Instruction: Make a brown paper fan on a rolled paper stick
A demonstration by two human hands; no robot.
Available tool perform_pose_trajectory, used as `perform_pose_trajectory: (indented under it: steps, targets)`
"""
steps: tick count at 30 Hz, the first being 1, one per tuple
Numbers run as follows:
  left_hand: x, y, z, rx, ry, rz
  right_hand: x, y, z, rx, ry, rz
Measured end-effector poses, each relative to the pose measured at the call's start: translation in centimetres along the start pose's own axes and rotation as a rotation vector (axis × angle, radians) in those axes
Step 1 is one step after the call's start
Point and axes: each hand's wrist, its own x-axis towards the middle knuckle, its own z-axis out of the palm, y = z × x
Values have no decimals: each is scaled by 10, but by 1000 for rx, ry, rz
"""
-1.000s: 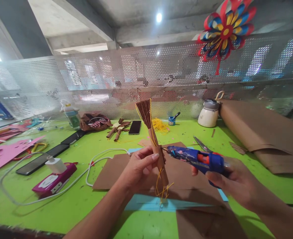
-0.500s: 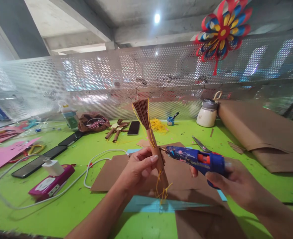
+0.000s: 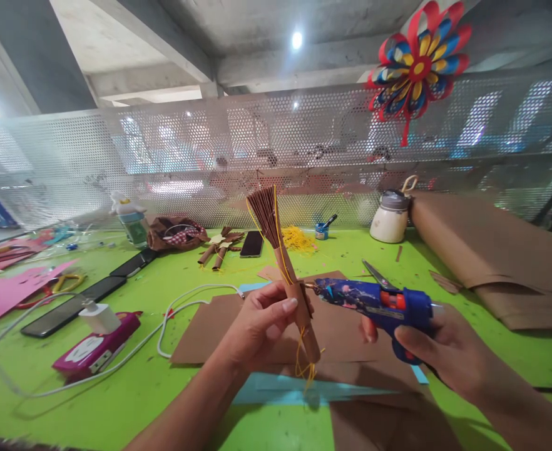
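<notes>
My left hand (image 3: 269,326) pinches a brown paper broom (image 3: 299,305), its fanned bristles up and leaning left. Yellow string runs along the broom's edges and dangles in loose ends from the handle's lower part. My right hand (image 3: 445,344) is wrapped round a blue hot glue gun (image 3: 370,297) with worn, spotted paint. The gun's nozzle points left and meets or nearly meets the handle just above my left fingertips. Beneath both hands lie brown paper sheets (image 3: 210,332) and light-blue paper (image 3: 276,389).
Scissors (image 3: 375,274) lie behind the glue gun. At left are a purple power strip (image 3: 92,347) with a white cable, and black phones (image 3: 76,304). A white bottle (image 3: 389,218) and folded brown paper (image 3: 492,250) sit at right. Yellow string (image 3: 297,239) is heaped behind.
The glue gun has shifted slightly right and down with my right hand. The broom has tilted a little, its bristle end moving left. My left hand keeps its hold.
</notes>
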Motion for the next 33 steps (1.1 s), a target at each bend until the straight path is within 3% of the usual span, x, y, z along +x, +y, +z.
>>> perform_pose_trajectory:
  steps: [7,15,33]
  targets:
    - [-2,2,2,-6,-6,-2,0,-1,2,90,6,8]
    - [-2,1,1,-16,-2,4,4,2,1,109,41,-96]
    - [-3,2,2,-10,-5,10,3,4,1,136,-9,-62]
